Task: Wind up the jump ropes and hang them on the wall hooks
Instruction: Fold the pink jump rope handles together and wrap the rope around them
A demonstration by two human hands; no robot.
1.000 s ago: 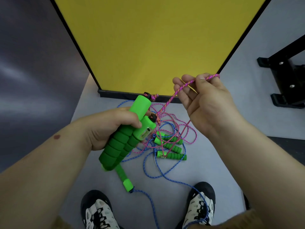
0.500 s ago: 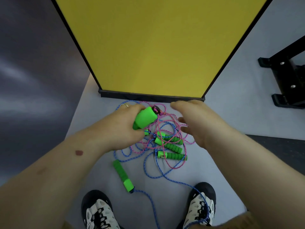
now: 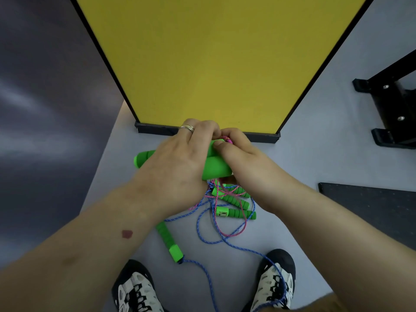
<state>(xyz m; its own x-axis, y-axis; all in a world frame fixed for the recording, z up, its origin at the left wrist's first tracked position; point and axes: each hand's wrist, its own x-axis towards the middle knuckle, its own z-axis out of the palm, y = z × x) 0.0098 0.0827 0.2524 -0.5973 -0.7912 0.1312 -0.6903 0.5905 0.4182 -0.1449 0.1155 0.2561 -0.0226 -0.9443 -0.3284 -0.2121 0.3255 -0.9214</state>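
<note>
Jump-rope handles of bright green ribbed foam [image 3: 215, 164], two laid side by side, sit clamped between our hands above the pale grey floor [image 3: 299, 163], just in front of the black base of the yellow upright panel [image 3: 216, 64]. We judge they are bunched this way so the cord can be wound around them as a core. Starting at the left, our left hand [image 3: 177, 167], with a ring on one finger, wraps over the pair from above, fingers curled round the foam, and one handle end pokes out past it toward the left. Their long axis runs roughly left to right, tipped slightly down at the right. Our right hand [image 3: 236, 152] closes on the right end, thumb pressed on the foam and fingertips pinching the pink braided cord [image 3: 226, 138] where it leaves the handle. Below lie the loose blue braided cord [image 3: 202, 238] tangled with pink, more green handles [image 3: 236, 212] and a lone green handle [image 3: 170, 242] pointing toward our left shoe [image 3: 137, 289]. No hooks show.
</note>
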